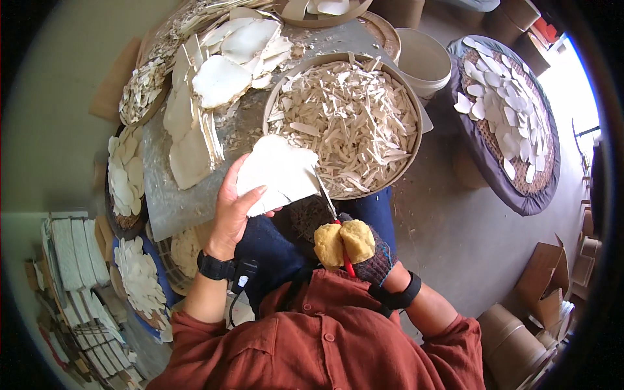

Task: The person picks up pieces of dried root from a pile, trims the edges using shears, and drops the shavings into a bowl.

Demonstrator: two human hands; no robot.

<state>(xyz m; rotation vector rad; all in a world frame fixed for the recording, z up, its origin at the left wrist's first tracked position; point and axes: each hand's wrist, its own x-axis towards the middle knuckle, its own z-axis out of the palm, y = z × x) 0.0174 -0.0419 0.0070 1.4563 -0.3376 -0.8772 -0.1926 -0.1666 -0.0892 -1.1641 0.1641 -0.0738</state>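
My left hand (pixel 232 201) grips a thin white sheet-like piece (pixel 276 168) with an irregular edge, thumb on top and fingers beneath. A small crack shows near its lower edge. My right hand (pixel 377 257), in a dark knitted glove, is closed on scissors (pixel 330 205) with red handles. Yellow foam padding (pixel 329 245) is wrapped round the handles and hides part of the fingers. The blades point up and away from me, at the right edge of the piece. Just beyond it sits a round tray (pixel 267 110) heaped with narrow white offcuts (pixel 344 117).
Larger white sheets (pixel 221 81) are stacked on the grey work table (pixel 166 211) at left. A white bucket (pixel 426 62) stands behind the tray. To the right, a cloth-rimmed basket (pixel 539 201) holds trimmed pieces. A cardboard box (pixel 545 279) lies at lower right.
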